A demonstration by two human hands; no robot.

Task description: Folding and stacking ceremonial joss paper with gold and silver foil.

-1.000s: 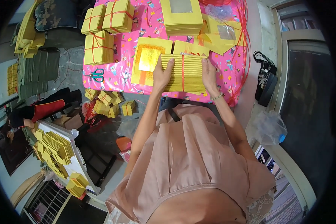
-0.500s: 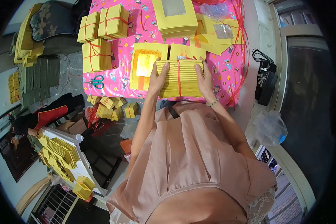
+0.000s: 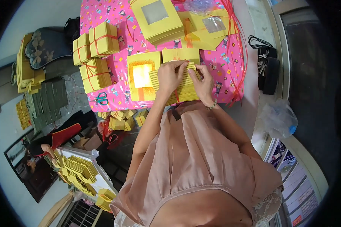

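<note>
One bundle of folded yellow paper (image 3: 185, 87), red ribbon (image 3: 177, 95) across it: at the near edge of the pink-covered bench (image 3: 216, 64), under my hands. My left hand (image 3: 169, 77): fingers bent, thumb and fingertips drawn together over the bundle's far edge. My right hand (image 3: 204, 85): half curled, thumb and forefinger near the left fingertips. Whether either pinches anything, I cannot tell. Left of the bundle: gold-printed yellow sheet (image 3: 134, 82). Farther left: green-handled scissors (image 3: 102, 98), three ribbon-tied yellow stacks (image 3: 104, 39).
</note>
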